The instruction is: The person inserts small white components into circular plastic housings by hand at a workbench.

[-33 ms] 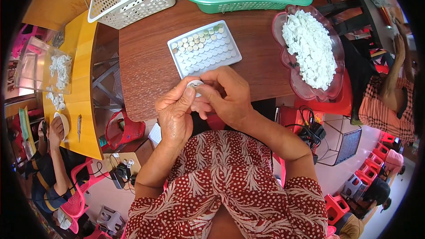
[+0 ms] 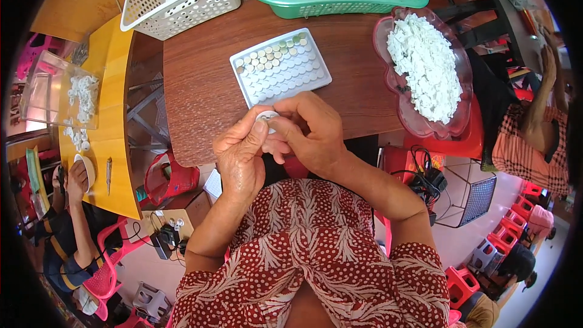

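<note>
My left hand (image 2: 240,152) pinches a small white round plastic part (image 2: 267,115) between thumb and fingertips. Against the same part my right hand (image 2: 316,130) presses its thumb and fingers, so both hands meet on it. Part of the piece is hidden by the fingertips. Just beyond my hands lies a white plastic tray (image 2: 297,68) with rows of round recesses. Several coin-shaped discs (image 2: 262,59), cream to greenish, sit in its far and left recesses.
At the back stand a white perforated basket (image 2: 200,9) and a green basket (image 2: 340,7), both holding clear-white parts. A pink scalloped bowl (image 2: 381,39) heaped with white pieces (image 2: 425,67) is at the right. On the left, a co-worker's hand (image 2: 77,179) reaches into a bowl on a yellow table (image 2: 115,146).
</note>
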Available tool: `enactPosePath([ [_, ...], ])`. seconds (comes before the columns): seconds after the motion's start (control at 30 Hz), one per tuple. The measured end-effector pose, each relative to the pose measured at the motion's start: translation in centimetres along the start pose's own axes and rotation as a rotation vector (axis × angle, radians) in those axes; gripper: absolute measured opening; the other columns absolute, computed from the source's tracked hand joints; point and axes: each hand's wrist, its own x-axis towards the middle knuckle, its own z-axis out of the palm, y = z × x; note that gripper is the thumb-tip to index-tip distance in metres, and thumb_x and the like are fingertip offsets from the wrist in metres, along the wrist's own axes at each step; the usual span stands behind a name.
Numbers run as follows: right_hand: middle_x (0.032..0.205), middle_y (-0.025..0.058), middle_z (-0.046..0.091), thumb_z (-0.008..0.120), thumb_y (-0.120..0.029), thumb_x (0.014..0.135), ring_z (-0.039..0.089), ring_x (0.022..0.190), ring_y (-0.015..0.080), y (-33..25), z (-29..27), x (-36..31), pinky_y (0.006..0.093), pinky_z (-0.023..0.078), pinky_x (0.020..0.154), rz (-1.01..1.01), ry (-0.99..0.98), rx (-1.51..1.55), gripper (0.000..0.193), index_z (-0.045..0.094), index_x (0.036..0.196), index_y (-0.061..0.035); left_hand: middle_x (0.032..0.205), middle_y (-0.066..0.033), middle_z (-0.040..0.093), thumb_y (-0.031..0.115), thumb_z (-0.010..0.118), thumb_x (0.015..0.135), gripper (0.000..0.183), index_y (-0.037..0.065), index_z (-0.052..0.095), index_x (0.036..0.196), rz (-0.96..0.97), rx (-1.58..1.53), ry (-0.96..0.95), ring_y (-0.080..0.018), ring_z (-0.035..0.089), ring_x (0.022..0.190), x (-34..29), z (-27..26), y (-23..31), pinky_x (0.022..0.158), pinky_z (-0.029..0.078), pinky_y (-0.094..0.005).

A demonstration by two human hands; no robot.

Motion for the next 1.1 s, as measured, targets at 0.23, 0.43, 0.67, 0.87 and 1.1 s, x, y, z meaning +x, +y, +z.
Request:
enactPosePath([
  [0.23,0.071,0.0088,0.053,0.067,0.001,0.072,0.054,0.061,0.0236,-0.6,0.2,-0.1,0.033,0.042,0.051,-0.095,0.024,0.091,0.016,0.058,0.085,-0.0019,0.087,-0.0138,0.063,0.012,0.055,0.091,0.028,-0.011,0.057,0.109,0.174,0.064,0.001,-0.0172,0.061,0.059,-0.8,0.4,0.1,0.048,0.048,-0.0244],
  [0.43,0.069,0.0088,0.051,0.067,0.003,0.07,0.051,0.058,0.024,-0.9,0.6,-0.2,0.033,0.041,0.05,-0.185,0.07,0.051,0.016,0.055,0.08,-0.0027,0.087,-0.0048,0.059,0.01,0.057,0.09,0.022,-0.009,0.06,0.102,0.217,0.15,0.036,-0.008,0.052,0.073,-1.4,1.3,0.5,0.067,0.042,-0.0196],
  [0.67,0.069,0.0076,0.051,0.064,0.003,0.073,0.051,0.059,0.0203,-0.5,0.8,0.1,0.0317,0.041,0.051,-0.061,0.028,0.191,0.013,0.053,0.078,-0.0026,0.085,-0.0084,0.061,0.009,0.057,0.09,0.025,-0.009,0.059,0.106,0.185,0.201,0.036,-0.0117,0.056,0.065,-0.8,1.0,1.1,0.058,0.046,-0.022],
  [0.87,0.072,0.0117,0.053,0.06,0.0,0.079,0.056,0.066,0.0263,-1.0,0.0,0.4,0.0364,0.044,0.058,-0.061,-0.049,0.09,0.007,0.055,0.084,-0.0013,0.077,-0.0088,0.064,0.007,0.059,0.089,0.026,-0.004,0.06,0.113,0.145,0.391,0.027,-0.0092,0.056,0.059,-0.5,-0.5,2.6,0.054,0.046,-0.0202],
  [1.1,0.075,0.008,0.056,0.063,0.001,0.078,0.055,0.064,0.0161,-2.3,-4.3,2.9,0.0259,0.042,0.056,-0.176,0.028,-0.058,0.009,0.061,0.087,0.0002,0.075,-0.0059,0.061,0.011,0.054,0.09,0.031,-0.003,0.057,0.117,0.555,0.726,0.18,-0.0079,0.051,0.059,6.3,1.1,12.3,0.051,0.04,-0.0196],
])
